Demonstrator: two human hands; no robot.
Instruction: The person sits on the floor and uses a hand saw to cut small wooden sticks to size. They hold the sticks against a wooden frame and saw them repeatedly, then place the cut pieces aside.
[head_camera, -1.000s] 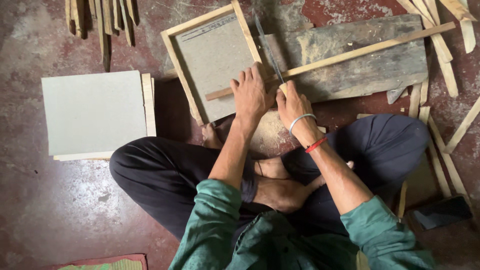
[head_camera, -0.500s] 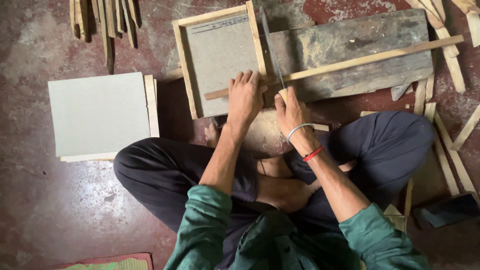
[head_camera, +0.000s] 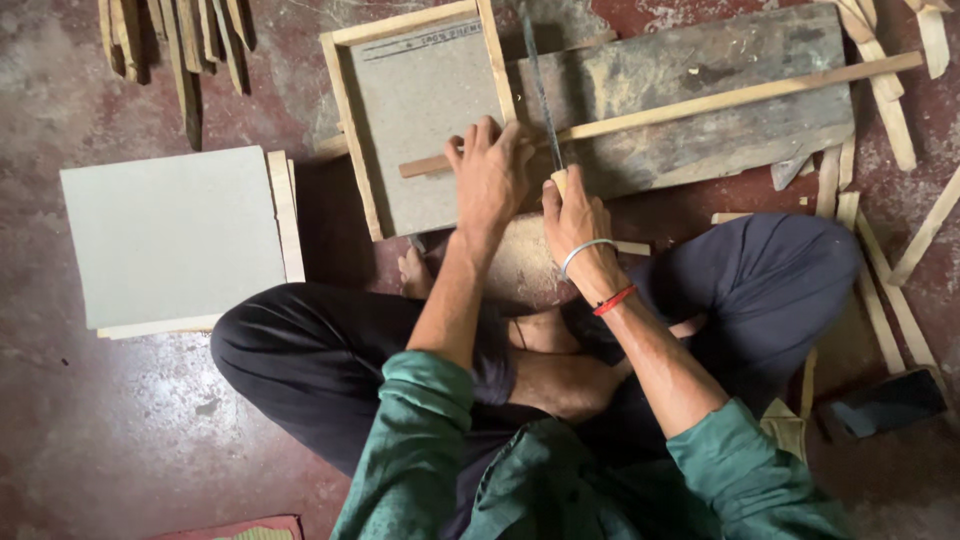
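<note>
1. Pressing down flat, your left hand (head_camera: 490, 175) lies with fingers spread open over the long wooden strip (head_camera: 700, 100), pinning it where it crosses the edge of the framed grey board (head_camera: 420, 110); nothing is enclosed in that grip.
2. Your right hand (head_camera: 575, 225) has its grip closed tight around the pale handle of a thin saw blade (head_camera: 540, 85), which runs up and away from you and crosses the strip just beside your left fingertips.
3. That strip lies slantwise over a weathered grey plank (head_camera: 720, 130), its far end reaching toward the upper right.
4. You sit cross-legged on a worn, reddish floor (head_camera: 100, 420), with a rounded wooden block (head_camera: 520, 265) between your feet and the frame.
5. A stack of grey boards (head_camera: 170, 235) lies to your left, well apart from the frame; loose wooden strips (head_camera: 880, 300) scatter at your right and more lie at the upper left (head_camera: 180, 50).
</note>
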